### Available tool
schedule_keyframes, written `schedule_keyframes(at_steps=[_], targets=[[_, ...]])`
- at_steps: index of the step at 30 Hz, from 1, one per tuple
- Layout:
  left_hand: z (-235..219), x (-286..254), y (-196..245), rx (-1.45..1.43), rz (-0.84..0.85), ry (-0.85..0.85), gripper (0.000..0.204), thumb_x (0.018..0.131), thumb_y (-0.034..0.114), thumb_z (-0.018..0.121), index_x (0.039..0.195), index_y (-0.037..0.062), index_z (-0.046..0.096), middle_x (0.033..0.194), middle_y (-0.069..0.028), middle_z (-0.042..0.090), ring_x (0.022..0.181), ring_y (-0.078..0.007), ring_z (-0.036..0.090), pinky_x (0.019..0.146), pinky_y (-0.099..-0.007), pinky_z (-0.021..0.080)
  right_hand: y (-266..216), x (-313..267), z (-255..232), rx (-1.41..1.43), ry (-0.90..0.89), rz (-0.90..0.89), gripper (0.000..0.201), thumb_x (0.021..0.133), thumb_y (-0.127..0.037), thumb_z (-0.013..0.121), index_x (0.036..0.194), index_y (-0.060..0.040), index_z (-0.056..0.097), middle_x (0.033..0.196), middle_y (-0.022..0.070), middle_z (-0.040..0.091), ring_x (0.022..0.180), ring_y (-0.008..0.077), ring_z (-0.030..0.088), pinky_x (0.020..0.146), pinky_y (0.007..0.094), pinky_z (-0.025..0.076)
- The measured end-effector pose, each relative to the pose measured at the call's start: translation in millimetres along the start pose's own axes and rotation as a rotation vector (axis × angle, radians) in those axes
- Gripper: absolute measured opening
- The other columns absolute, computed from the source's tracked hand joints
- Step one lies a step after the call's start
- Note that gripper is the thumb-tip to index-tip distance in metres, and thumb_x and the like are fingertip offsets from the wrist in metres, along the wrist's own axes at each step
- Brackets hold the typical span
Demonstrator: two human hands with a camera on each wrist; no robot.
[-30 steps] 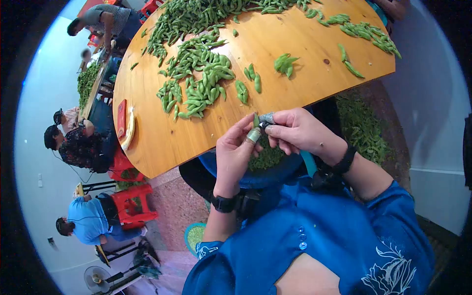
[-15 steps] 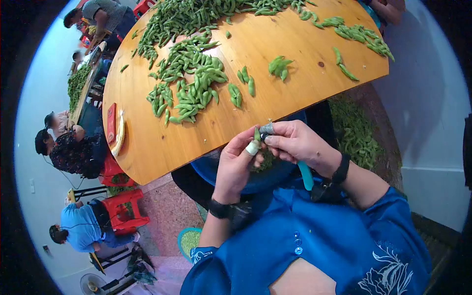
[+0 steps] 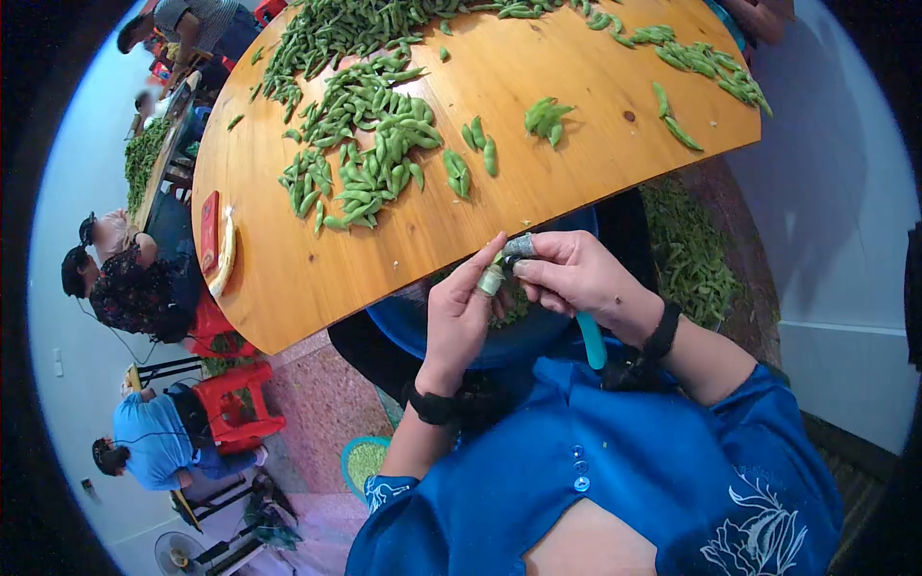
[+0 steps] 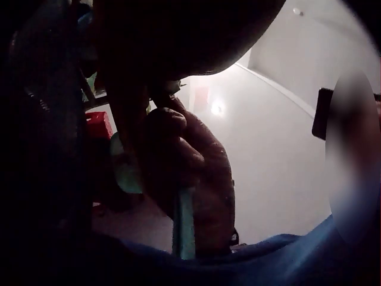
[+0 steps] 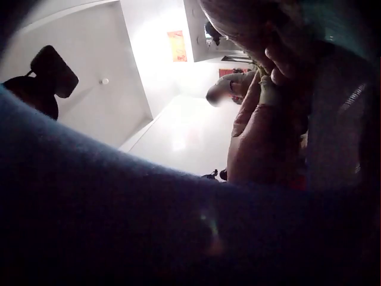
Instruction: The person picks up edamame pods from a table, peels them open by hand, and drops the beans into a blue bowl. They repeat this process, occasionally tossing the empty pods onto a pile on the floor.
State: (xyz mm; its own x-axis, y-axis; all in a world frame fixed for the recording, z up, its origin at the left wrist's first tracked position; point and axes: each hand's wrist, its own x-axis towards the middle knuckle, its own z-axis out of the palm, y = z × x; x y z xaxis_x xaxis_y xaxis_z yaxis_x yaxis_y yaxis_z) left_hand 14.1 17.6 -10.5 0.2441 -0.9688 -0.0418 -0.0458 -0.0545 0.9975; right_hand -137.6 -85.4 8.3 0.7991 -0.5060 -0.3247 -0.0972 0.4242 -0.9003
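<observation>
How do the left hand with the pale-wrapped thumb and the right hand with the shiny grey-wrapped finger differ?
The left hand pinches a small green pod, mostly hidden; the right hand grips a long teal handle. The left hand's pale wrap covers its thumb; the right hand's shiny grey wrap covers a finger. Both have a black band at the wrist.
</observation>
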Motion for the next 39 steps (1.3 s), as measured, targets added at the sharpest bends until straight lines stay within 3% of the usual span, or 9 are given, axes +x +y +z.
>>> schedule_keyframes(at_steps=[10, 12, 13, 20, 28, 30, 31, 36, 39], targets=[[-3, 7, -29, -0.733, -0.314, -0.184, 0.029, 0.095, 0.019, 0.050, 0.114, -0.0014, 0.055, 0.096, -0.0048, 0.061, 0.068, -0.0099, 0.053, 0.059, -0.0209, 0.042, -2, 1, -1, -0.241, 0.017, -0.016, 0.014, 0.090, -0.012, 0.055, 0.094, -0.0043, 0.066, 0.064, 0.0022, 0.060, 0.053, 0.0077, 0.055, 0.048, 0.0228, 0.042], [1, 5, -28, -0.835, -0.322, -0.143, 0.024, 0.096, 0.017, 0.048, 0.108, -0.0024, 0.055, 0.091, -0.0073, 0.062, 0.070, -0.0113, 0.057, 0.062, -0.0222, 0.046, 10, 3, 5, -0.455, 0.117, -0.463, 0.014, 0.087, -0.008, 0.056, 0.095, -0.0017, 0.065, 0.072, 0.0125, 0.066, 0.062, 0.0167, 0.064, 0.058, 0.0292, 0.049], [-1, 5, -32, -0.838, -0.321, -0.140, 0.024, 0.096, 0.017, 0.048, 0.108, -0.0024, 0.055, 0.091, -0.0073, 0.062, 0.070, -0.0113, 0.057, 0.062, -0.0222, 0.046, 7, 1, 6, -0.520, 0.124, -0.404, 0.016, 0.084, -0.006, 0.056, 0.098, -0.0011, 0.064, 0.081, 0.0178, 0.066, 0.070, 0.0226, 0.067, 0.065, 0.0320, 0.051], [-6, 4, -32, -0.768, -0.335, -0.114, 0.028, 0.089, 0.003, 0.040, 0.112, -0.0046, 0.054, 0.094, -0.0091, 0.062, 0.075, -0.0134, 0.058, 0.066, -0.0237, 0.047, 16, 3, 7, -0.515, 0.095, -0.329, 0.017, 0.085, -0.008, 0.057, 0.098, -0.0027, 0.065, 0.078, 0.0168, 0.066, 0.070, 0.0227, 0.067, 0.062, 0.0313, 0.050], [-8, -10, -30, -0.815, -0.257, -0.164, 0.033, 0.088, 0.006, 0.043, 0.118, -0.0031, 0.054, 0.110, -0.0098, 0.061, 0.100, -0.0182, 0.059, 0.079, -0.0292, 0.048, 4, 1, 3, -0.563, 0.281, -0.483, 0.020, 0.086, -0.008, 0.057, 0.102, -0.0007, 0.065, 0.081, 0.0172, 0.066, 0.071, 0.0208, 0.067, 0.064, 0.0312, 0.051], [-11, -13, -36, 0.084, -0.212, -0.109, 0.031, 0.087, 0.009, 0.047, 0.115, 0.0000, 0.058, 0.110, -0.0115, 0.061, 0.105, -0.0217, 0.058, 0.084, -0.0314, 0.047, -9, 3, -16, -0.548, 0.420, -0.522, 0.021, 0.087, -0.008, 0.056, 0.105, 0.0004, 0.064, 0.077, 0.0147, 0.066, 0.067, 0.0201, 0.064, 0.062, 0.0307, 0.049], [-14, -13, -37, 0.482, -0.027, -0.066, 0.023, 0.088, 0.011, 0.054, 0.106, -0.0008, 0.062, 0.097, -0.0104, 0.064, 0.090, -0.0175, 0.060, 0.082, -0.0295, 0.047, -16, 4, -28, -0.531, 0.477, -0.471, 0.022, 0.087, -0.009, 0.055, 0.105, 0.0005, 0.063, 0.075, 0.0151, 0.064, 0.064, 0.0201, 0.061, 0.060, 0.0311, 0.047], [0, 1, 37, 0.691, 0.175, 0.323, 0.012, 0.082, 0.005, 0.064, 0.093, 0.0010, 0.065, 0.077, -0.0106, 0.061, 0.067, -0.0180, 0.059, 0.061, -0.0285, 0.046, -26, 20, -82, -0.789, 0.640, -0.515, 0.021, 0.088, -0.011, 0.054, 0.103, 0.0012, 0.062, 0.067, 0.0176, 0.057, 0.055, 0.0216, 0.054, 0.053, 0.0332, 0.041], [-3, 45, 55, 0.830, 0.256, 0.376, 0.011, 0.083, 0.009, 0.062, 0.090, 0.0004, 0.065, 0.077, -0.0125, 0.061, 0.068, -0.0234, 0.060, 0.063, -0.0324, 0.047, -28, 24, -88, -0.762, 0.590, -0.462, 0.025, 0.091, -0.011, 0.052, 0.111, 0.0001, 0.061, 0.064, 0.0013, 0.055, 0.058, 0.0068, 0.051, 0.054, 0.0231, 0.041]])
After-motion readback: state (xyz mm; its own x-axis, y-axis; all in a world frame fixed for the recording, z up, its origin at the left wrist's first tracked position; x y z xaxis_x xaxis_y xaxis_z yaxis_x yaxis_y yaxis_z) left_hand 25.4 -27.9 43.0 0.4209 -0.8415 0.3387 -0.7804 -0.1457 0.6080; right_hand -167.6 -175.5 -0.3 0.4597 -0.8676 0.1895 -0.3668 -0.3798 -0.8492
